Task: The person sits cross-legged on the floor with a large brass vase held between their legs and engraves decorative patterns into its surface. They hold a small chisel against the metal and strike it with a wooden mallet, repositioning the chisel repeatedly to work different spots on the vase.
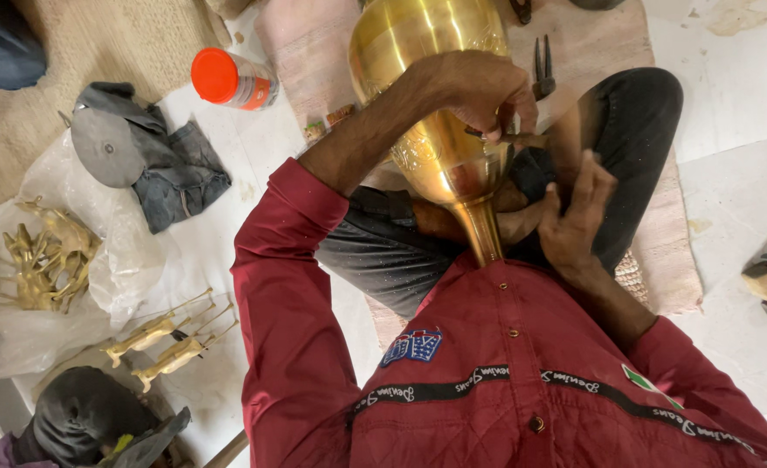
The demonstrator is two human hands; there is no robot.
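A large polished brass vase with an engraved band and a narrow neck [440,113] lies across the lap of the person in the quilted red jacket [487,373], its neck pointing toward six o'clock and its wide body running off the top edge at twelve o'clock. The left hand [485,91] rests on the vase's shoulder, fingers curled tight around a thin dark tool [511,137] pressed against the metal. At four o'clock from it, the right hand [578,212] is spread with loose fingers, its palm against a black rounded block [532,172] just beside the vase's neck; whether it truly grips that block cannot be told. Dark pliers [543,65] lie on the pale woven mat [660,251] at one o'clock from the vase. Toward nine o'clock, on the white floor [730,95], sit a jar with an orange lid [232,80], a heap of grey cloth [154,156], a clear plastic bag holding brass animal figures [45,260], and two loose brass animal figures [171,342].
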